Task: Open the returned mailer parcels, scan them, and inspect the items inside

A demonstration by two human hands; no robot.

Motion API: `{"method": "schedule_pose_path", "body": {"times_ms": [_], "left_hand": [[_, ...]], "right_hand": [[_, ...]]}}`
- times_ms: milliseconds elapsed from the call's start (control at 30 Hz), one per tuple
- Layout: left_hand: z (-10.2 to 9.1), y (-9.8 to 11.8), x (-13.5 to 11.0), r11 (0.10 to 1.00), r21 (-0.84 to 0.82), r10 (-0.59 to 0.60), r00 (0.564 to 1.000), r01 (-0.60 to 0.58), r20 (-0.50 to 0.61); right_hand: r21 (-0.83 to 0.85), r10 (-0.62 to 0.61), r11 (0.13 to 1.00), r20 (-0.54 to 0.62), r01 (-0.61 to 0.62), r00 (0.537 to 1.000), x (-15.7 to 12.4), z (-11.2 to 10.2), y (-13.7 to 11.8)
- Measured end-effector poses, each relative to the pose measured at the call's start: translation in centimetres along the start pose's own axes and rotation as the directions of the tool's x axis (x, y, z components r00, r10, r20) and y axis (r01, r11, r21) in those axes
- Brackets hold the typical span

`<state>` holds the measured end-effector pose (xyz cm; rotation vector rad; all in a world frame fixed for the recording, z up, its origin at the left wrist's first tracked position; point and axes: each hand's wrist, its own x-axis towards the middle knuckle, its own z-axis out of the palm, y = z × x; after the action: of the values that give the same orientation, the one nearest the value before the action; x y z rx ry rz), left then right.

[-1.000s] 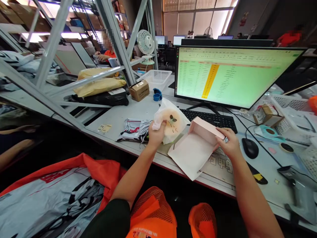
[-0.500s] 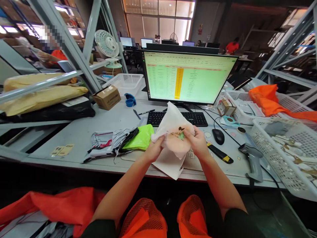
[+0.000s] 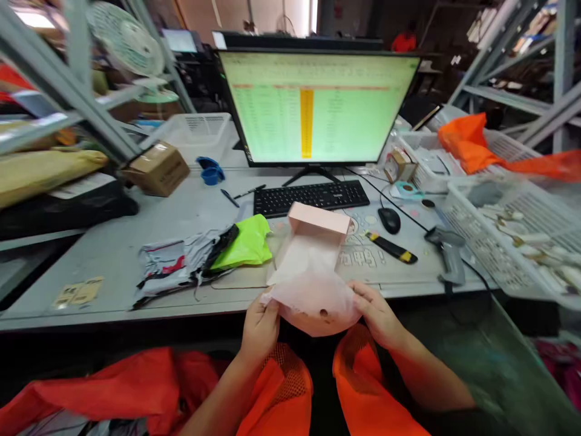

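Note:
Between my two hands is a thin translucent white bag (image 3: 313, 297) with something peach-coloured showing through it and a dark round mark on its lower side. My left hand (image 3: 261, 327) pinches its left edge, thumb on top. On the right edge, the fingers and thumb of my right hand (image 3: 376, 315) are closed. The bag hangs just off the desk's front edge. Behind it lies a pale pink box (image 3: 320, 219), with white paper-like material in front; the bag hides part of this. Left of it rest a lime-green packet (image 3: 247, 242) and a crumpled grey plastic mailer (image 3: 166, 263).
A keyboard (image 3: 313, 197) and monitor (image 3: 313, 115) stand behind. To the right are a mouse (image 3: 389, 220), a box cutter (image 3: 391, 247), a barcode scanner (image 3: 449, 254) and a white basket (image 3: 476, 242). A brown carton (image 3: 158, 169) sits at left.
Both hands have brought the bag down and toward me, past the desk's front edge. The pale pink box behind it is now in sight. The head view has shifted too.

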<state>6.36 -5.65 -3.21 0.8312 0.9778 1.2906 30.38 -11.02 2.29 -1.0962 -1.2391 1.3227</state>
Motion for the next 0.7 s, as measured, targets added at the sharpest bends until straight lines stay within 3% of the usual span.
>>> {"method": "schedule_pose_path", "body": {"times_ms": [133,233,300,367,467,567,633,700], "left_hand": [[-1.9,-2.7,-3.3,1.0,0.0,-0.026,0.999,0.026,0.021],[-2.8,-3.4,-4.5,0.984,0.089,0.141,0.978,-0.156,0.155],[-2.5,-2.8,-4.7,0.907,0.204,0.3,0.905,-0.368,0.302],[-1.5,-1.7,-4.7,0.79,0.314,0.328,0.796,-0.526,0.509],[0.4,-0.1,-4.8,0.678,0.38,0.182,0.644,-0.629,0.743],[1.5,0.4,-5.5,0.638,0.402,0.01,0.529,-0.657,0.848],[1.6,0.2,-6.2,0.632,0.412,-0.04,0.503,-0.657,0.863],[1.5,-0.4,-7.0,0.644,0.411,-0.011,0.529,-0.646,0.849]], "right_hand": [[0.019,0.145,0.989,0.057,-0.147,0.988,-3.7,-0.3,0.4],[-0.184,0.122,0.977,0.054,-0.111,0.991,-5.5,-0.5,-0.3],[-0.36,0.097,0.932,0.13,-0.044,0.987,-6.4,-0.3,-0.9],[-0.504,0.054,0.861,0.233,0.073,0.971,-7.1,0.3,-1.3],[-0.665,-0.032,0.716,0.272,0.212,0.962,-8.4,1.0,-1.6],[-0.785,-0.052,0.601,0.148,0.149,0.988,-10.0,0.9,-1.4],[-0.813,-0.005,0.58,0.062,0.054,0.998,-11.0,0.4,-1.1],[-0.8,0.088,0.597,-0.007,-0.058,0.996,-11.9,-0.3,-0.5]]}}
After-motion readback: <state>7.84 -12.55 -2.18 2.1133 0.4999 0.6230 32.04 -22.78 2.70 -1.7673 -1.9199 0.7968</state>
